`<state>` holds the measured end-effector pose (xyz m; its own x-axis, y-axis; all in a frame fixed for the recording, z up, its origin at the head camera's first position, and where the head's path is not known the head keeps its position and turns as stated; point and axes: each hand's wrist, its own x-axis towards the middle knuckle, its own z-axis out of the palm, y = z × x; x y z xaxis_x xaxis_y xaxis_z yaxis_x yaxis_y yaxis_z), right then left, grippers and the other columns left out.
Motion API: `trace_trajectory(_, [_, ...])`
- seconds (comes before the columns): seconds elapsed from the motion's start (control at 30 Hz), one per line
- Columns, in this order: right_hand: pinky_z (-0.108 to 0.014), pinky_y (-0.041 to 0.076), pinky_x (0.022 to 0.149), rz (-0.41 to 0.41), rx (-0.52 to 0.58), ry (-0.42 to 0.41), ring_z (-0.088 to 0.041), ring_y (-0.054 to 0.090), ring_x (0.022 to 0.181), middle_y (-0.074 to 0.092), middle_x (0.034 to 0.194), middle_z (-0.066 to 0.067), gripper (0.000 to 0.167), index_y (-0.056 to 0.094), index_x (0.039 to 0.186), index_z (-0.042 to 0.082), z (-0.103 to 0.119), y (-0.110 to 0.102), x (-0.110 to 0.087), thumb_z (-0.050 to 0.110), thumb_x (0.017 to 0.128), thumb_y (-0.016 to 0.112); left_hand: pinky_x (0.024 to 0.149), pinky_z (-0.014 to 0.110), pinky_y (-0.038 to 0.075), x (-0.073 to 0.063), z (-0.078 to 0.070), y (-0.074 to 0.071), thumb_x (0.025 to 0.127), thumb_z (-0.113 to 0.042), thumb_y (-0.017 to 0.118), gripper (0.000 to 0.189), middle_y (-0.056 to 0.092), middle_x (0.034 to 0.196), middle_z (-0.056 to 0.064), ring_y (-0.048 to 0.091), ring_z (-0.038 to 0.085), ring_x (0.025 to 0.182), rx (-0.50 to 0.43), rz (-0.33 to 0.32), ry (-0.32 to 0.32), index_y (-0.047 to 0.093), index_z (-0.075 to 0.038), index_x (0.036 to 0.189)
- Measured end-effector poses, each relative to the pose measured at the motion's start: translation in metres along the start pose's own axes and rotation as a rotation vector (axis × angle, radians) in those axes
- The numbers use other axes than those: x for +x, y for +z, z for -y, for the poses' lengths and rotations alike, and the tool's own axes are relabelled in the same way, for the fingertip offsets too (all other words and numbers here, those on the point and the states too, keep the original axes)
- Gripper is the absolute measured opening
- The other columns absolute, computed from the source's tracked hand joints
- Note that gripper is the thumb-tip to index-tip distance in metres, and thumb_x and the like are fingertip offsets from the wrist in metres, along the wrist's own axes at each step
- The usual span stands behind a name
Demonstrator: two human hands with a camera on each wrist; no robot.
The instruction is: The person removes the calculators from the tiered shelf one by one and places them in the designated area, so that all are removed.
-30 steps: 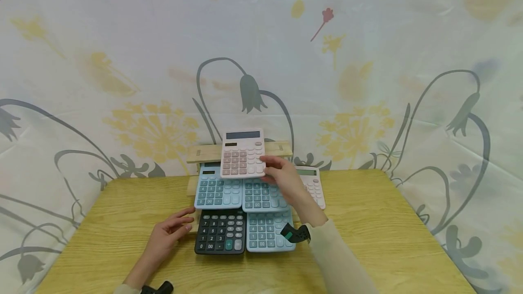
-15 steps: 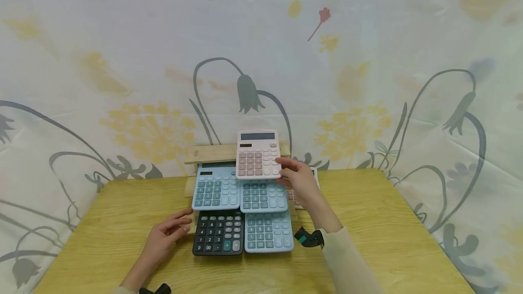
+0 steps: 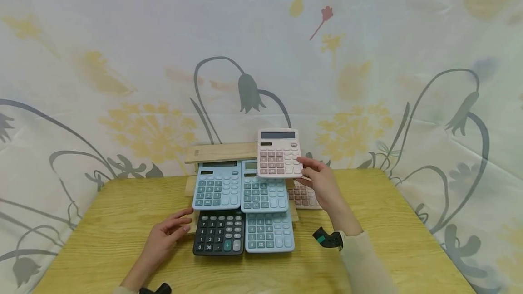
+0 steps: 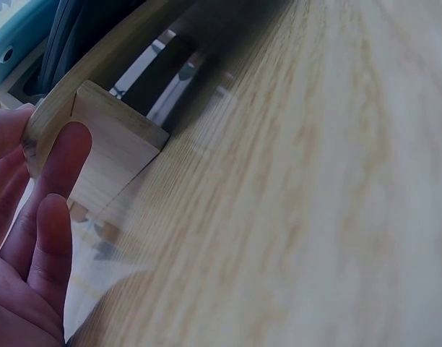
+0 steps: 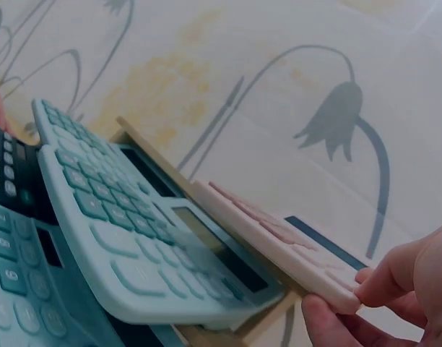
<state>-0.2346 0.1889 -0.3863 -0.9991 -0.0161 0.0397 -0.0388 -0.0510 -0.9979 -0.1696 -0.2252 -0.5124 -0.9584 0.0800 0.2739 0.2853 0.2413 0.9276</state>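
Observation:
My right hand (image 3: 322, 184) pinches the lower right edge of a pink calculator (image 3: 278, 154), screen up, at the top tier of a wooden stand (image 3: 222, 152). In the right wrist view, the pink calculator (image 5: 279, 242) leans just behind a blue calculator (image 5: 134, 210), thumb and fingers on its near corner. My left hand (image 3: 165, 235) rests beside the stand's left side, fingers fairly straight. The left wrist view shows those fingertips (image 4: 71, 148) at the stand's wooden edge (image 4: 120, 134).
Two blue calculators (image 3: 216, 189) fill the middle tier. Below are a black calculator (image 3: 219, 235) and a blue one (image 3: 269, 235). Another pink calculator (image 3: 303, 195) lies behind, right of the stand, partly hidden by my right hand. A patterned cloth (image 3: 367, 58) hangs behind the wooden table (image 3: 392, 221).
My right hand has carried the pink calculator rightward along the top of the stand, from above the left blue calculator to above the right one. My left hand has stayed in place.

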Motion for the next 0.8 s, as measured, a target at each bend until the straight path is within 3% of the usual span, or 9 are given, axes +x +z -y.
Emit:
trace_trajectory(0.47, [-0.025, 0.054, 0.085, -0.039, 0.006, 0.012, -0.012, 0.057, 0.094, 0.046, 0.131, -0.017, 0.039, 0.046, 0.14, -0.009, 0.0, -0.033, -0.008, 0.0, 0.102, 0.044, 0.08, 0.02, 0.054, 0.0, 0.0, 0.0, 0.092, -0.005, 0.071, 0.015, 0.061, 0.131, 0.02, 0.059, -0.004, 0.11, 0.002, -0.002, 0.005, 0.074, 0.002, 0.105])
trace_trajectory(0.8, [-0.025, 0.054, 0.086, -0.046, 0.036, 0.0, -0.009, 0.062, 0.098, 0.038, 0.142, -0.021, 0.041, 0.041, 0.141, -0.011, -0.002, -0.055, -0.011, -0.001, 0.102, 0.042, 0.079, 0.02, 0.054, 0.0, -0.001, 0.0, 0.092, -0.005, 0.07, 0.016, 0.06, 0.132, 0.023, 0.06, -0.003, 0.11, -0.008, 0.001, 0.003, 0.074, 0.002, 0.106])
